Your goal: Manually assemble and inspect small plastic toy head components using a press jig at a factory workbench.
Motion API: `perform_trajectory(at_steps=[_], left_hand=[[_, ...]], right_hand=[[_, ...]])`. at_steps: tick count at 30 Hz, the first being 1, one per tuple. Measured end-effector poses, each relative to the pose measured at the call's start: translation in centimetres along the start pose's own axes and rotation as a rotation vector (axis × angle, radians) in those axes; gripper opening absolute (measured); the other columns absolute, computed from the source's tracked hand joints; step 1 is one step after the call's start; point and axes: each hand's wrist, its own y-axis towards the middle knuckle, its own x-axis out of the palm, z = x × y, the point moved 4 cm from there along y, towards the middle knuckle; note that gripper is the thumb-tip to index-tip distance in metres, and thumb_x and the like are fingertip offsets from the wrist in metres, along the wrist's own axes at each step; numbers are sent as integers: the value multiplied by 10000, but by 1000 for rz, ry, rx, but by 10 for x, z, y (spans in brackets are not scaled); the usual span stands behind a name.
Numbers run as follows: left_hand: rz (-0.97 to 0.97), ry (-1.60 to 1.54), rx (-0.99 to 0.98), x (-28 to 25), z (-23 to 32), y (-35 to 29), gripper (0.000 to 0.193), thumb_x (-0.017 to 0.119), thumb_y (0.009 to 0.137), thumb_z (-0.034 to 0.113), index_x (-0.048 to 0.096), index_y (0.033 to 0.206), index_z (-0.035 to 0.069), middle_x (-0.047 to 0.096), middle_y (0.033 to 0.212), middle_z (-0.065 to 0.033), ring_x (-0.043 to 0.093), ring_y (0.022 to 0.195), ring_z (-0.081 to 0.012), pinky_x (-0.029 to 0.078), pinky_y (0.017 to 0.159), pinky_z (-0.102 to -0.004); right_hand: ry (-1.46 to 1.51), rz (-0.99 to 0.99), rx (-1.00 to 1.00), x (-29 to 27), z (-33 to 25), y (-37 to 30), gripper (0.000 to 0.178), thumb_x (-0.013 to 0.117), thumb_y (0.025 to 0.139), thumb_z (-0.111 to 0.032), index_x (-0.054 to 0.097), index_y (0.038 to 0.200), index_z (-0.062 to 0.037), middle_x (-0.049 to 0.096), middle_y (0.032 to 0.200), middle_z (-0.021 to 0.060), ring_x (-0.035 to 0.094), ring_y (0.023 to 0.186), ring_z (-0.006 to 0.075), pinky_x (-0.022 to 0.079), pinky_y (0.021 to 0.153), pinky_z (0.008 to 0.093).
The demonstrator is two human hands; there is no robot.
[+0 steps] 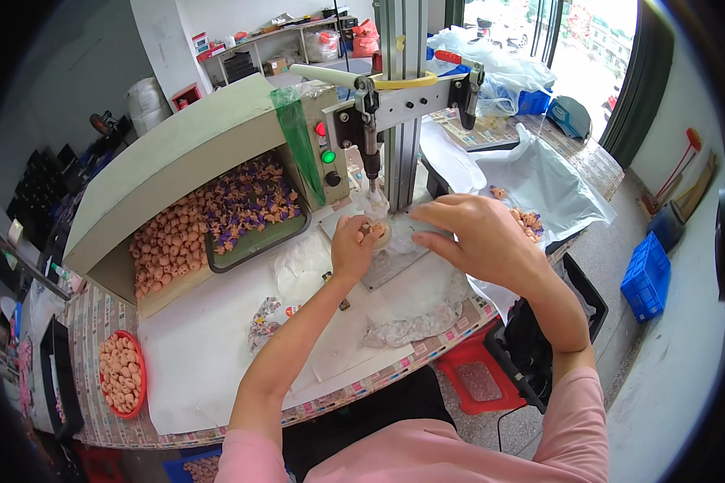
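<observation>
My left hand is closed, its fingertips pinching a small peach-coloured plastic doll part at the fixture under the press. Fingers hide much of the part, so I cannot tell its exact shape. To the right, my right hand hovers with thumb and fingers apart, holding nothing visible. The lever press stands over the left hand, its tip just above a clear holder. A metal base plate lies beneath both hands.
A beige housing at left shelters peach doll heads and a dark tray of purple-and-peach figures. A red basket of peach pieces sits front left. Plastic sheeting holding several figures lies right. Crumpled film lies near the front edge.
</observation>
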Motion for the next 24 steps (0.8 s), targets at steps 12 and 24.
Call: perform_trajectory(at_steps=[12, 24], left_hand=[[24, 98, 81, -6, 4, -5, 229, 679, 771, 87, 476, 835, 3, 539, 828, -174, 542, 771, -387, 425, 674, -434], [-23, 116, -34, -9, 2, -9, 199, 657, 785, 73, 547, 937, 5, 574, 923, -163, 588, 848, -364, 456, 726, -432]], right_hand=[[-155, 915, -281, -22, -6, 117, 439, 722, 804, -225, 597, 1186, -47, 659, 1050, 156, 613, 929, 318, 477, 840, 399], [1297, 725, -336, -84, 2, 117, 350, 638, 879, -176, 575, 1166, 14, 438, 702, 3, 458, 670, 124, 419, 763, 312]])
